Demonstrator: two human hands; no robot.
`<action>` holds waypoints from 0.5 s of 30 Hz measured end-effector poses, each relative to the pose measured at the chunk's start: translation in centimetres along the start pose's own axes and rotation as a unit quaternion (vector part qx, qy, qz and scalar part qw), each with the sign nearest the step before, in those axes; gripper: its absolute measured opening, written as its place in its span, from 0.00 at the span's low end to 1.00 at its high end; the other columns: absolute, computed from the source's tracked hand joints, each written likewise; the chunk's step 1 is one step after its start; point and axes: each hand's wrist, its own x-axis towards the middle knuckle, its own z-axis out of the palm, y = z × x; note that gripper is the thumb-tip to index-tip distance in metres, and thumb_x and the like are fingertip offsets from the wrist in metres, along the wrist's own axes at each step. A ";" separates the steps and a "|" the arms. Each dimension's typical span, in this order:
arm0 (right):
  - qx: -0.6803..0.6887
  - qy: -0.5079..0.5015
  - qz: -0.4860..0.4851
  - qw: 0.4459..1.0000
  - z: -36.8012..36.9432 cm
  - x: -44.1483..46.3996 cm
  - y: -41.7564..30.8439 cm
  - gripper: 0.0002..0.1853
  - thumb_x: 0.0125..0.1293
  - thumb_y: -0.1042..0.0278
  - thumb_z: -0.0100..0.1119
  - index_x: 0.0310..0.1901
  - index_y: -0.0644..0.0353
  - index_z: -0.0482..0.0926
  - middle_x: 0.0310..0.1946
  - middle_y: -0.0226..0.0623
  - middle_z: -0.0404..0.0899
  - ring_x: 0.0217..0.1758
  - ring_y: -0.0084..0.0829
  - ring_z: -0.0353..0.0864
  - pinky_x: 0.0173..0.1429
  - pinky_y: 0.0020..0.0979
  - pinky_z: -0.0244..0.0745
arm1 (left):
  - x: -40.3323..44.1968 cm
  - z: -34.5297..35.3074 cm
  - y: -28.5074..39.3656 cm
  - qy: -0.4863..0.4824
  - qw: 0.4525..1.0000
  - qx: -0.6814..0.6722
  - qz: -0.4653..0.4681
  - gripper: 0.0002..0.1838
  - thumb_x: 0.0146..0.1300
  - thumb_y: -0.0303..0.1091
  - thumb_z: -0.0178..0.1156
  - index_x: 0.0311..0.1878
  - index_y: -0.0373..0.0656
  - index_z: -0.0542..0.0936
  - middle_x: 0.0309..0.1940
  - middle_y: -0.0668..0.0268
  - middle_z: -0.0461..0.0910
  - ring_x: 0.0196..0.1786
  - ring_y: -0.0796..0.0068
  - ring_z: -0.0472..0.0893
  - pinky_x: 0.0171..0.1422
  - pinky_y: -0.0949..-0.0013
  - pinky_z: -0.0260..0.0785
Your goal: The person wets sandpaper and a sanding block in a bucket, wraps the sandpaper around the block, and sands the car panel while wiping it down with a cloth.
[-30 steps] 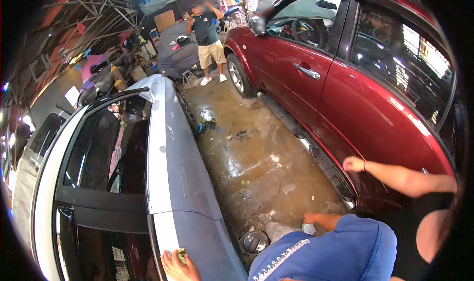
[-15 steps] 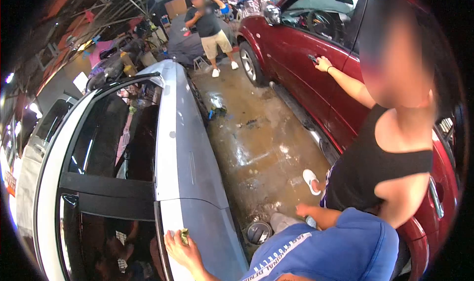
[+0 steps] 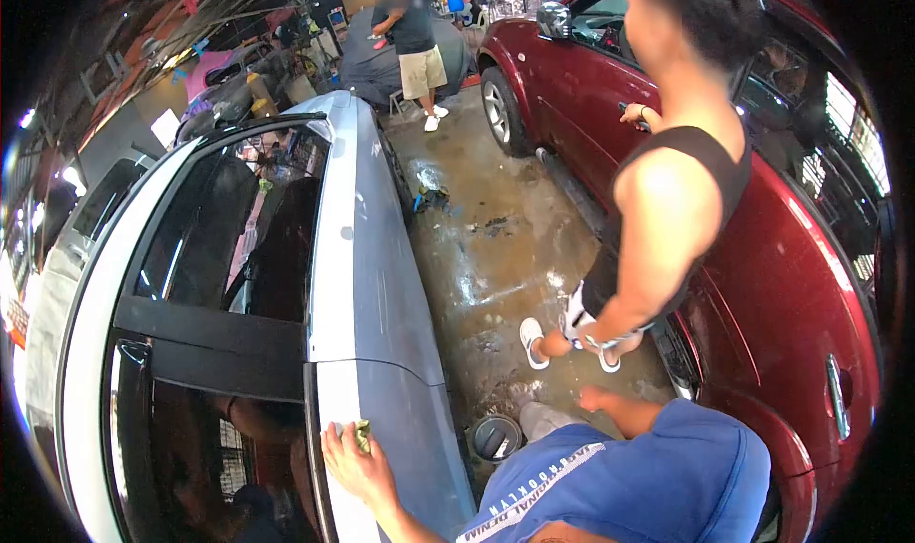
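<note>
My left hand (image 3: 355, 469) lies on the grey-and-white side of the car (image 3: 393, 429), just below the dark rear window. A small yellow-green crumpled wad (image 3: 363, 436) sticks out between its thumb and forefinger; its material is hard to make out. My right hand (image 3: 593, 397) hangs low beside my grey-clad leg, above the wet floor. Its fingers are too small and blurred to show their pose or any object.
A round dark bucket (image 3: 497, 438) stands by the car near my legs. On the right, a person in a black tank top (image 3: 658, 195) touches the door handle of a red car (image 3: 782, 324). Another person (image 3: 416, 52) stands farther back. Blue and dark items (image 3: 432, 200) lie on the floor.
The person in the tank top has turned and stands farther from me, still at the red car's door. My left hand stays on the car with the wad; the view has shifted slightly.
</note>
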 end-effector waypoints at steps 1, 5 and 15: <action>0.008 0.015 -0.002 1.000 -0.1 -0.2 0.0 0.21 0.64 0.52 0.56 0.36 0.65 0.88 0.34 0.54 0.88 0.44 0.54 0.88 0.55 0.52 0.80 | 0.1 0.0 0.1 -0.003 1.000 0.000 -0.004 0.21 0.55 0.30 0.73 0.55 0.45 0.84 0.68 0.58 0.74 0.75 0.52 0.69 0.78 0.51 0.61; -0.025 -0.011 -0.009 1.000 -0.1 -0.7 -0.2 0.21 0.63 0.55 0.56 0.39 0.66 0.88 0.36 0.53 0.88 0.45 0.54 0.88 0.55 0.52 0.80 | 0.1 -0.1 0.0 -0.017 1.000 -0.002 -0.015 0.19 0.59 0.32 0.71 0.55 0.46 0.83 0.70 0.60 0.75 0.76 0.54 0.68 0.79 0.51 0.60; -0.105 -0.038 -0.041 0.993 -1.5 -1.6 -1.5 0.23 0.62 0.57 0.51 0.43 0.67 0.88 0.46 0.59 0.86 0.50 0.57 0.87 0.58 0.52 0.79 | 0.1 0.0 -0.2 0.005 1.000 -0.015 0.001 0.20 0.58 0.32 0.71 0.54 0.45 0.83 0.68 0.59 0.76 0.73 0.53 0.70 0.78 0.51 0.61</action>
